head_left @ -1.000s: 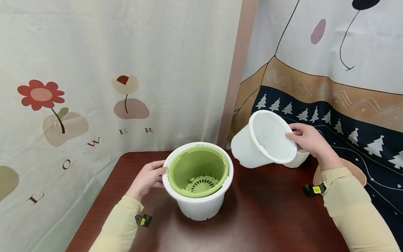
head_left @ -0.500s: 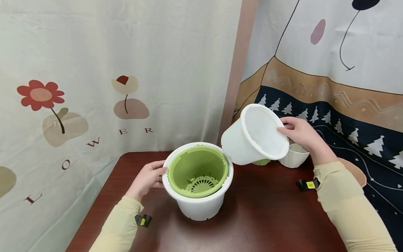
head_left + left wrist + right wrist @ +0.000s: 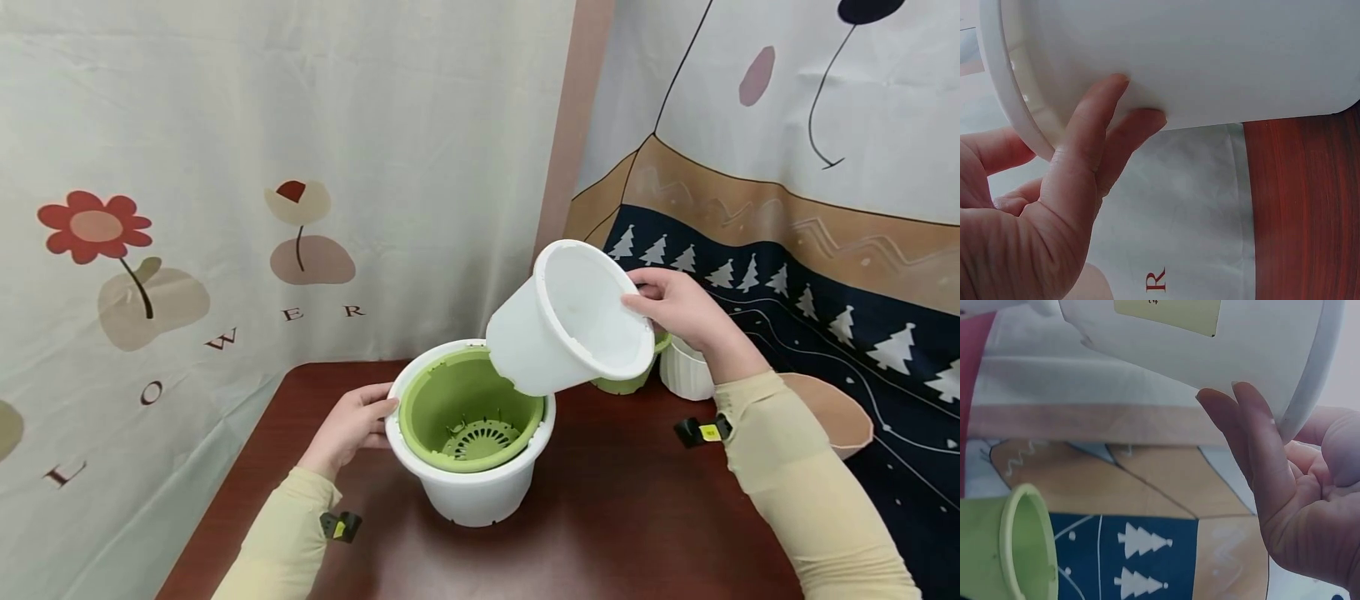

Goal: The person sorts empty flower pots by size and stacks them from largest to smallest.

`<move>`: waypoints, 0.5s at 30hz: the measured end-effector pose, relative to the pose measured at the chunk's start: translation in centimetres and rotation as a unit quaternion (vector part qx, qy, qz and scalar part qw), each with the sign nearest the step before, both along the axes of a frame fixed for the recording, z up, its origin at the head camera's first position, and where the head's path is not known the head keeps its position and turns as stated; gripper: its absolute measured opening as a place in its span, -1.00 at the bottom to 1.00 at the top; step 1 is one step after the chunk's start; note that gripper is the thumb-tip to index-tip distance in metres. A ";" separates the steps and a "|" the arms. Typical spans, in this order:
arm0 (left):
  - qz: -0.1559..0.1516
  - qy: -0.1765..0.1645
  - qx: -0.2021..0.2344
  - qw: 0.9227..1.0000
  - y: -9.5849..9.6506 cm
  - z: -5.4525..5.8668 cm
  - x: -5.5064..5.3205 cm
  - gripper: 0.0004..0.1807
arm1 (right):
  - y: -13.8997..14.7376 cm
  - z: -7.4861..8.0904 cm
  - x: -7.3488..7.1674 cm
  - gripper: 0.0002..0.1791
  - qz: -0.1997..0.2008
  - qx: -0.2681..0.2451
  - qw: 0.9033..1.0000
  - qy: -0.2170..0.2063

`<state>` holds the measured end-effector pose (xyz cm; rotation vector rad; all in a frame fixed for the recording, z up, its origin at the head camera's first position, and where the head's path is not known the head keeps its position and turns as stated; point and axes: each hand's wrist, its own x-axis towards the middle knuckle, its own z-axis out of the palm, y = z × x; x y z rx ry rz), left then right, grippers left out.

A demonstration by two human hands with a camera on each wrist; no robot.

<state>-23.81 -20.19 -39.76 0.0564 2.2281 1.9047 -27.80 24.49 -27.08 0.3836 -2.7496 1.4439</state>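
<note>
A large white flowerpot (image 3: 480,500) stands upright on the table, and a green pot (image 3: 435,400) with a slotted bottom sits nested inside it. My left hand (image 3: 356,427) grips the standing pot's rim at its left side, thumb over the edge and fingers along the outer wall (image 3: 1222,69). My right hand (image 3: 675,307) pinches the rim of a second white flowerpot (image 3: 517,333). That pot is tilted, mouth toward the right, its base overlapping the green pot's right edge in the head view. A pale yellow label (image 3: 1169,315) shows on its wall in the right wrist view.
Behind the raised pot stands a smaller green pot (image 3: 626,383), partly hidden. Beside it are a white ribbed pot (image 3: 684,375) and a peach bowl (image 3: 832,408) near the right arm. Printed curtains (image 3: 420,167) hang behind the dark red table (image 3: 637,500).
My right hand has carried the tilted white pot leftward and slightly up, over the nested pots' right edge, uncovering more of the pots behind. The left hand has stayed on the rim.
</note>
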 end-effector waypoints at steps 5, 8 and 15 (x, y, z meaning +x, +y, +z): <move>-0.001 0.001 0.000 1.000 -0.1 0.0 -0.1 -0.48 | -1.5 0.2 0.0 -0.58 0.017 -0.008 1.000 -0.003; -0.001 0.001 0.002 1.000 -0.1 0.0 -0.1 -0.47 | -2.3 0.2 -0.2 -0.60 0.032 -0.013 0.999 -0.003; -0.002 0.001 0.000 1.000 -0.1 -0.1 -0.1 -0.46 | -4.0 -0.2 -0.4 -0.62 0.051 -0.011 0.999 -0.006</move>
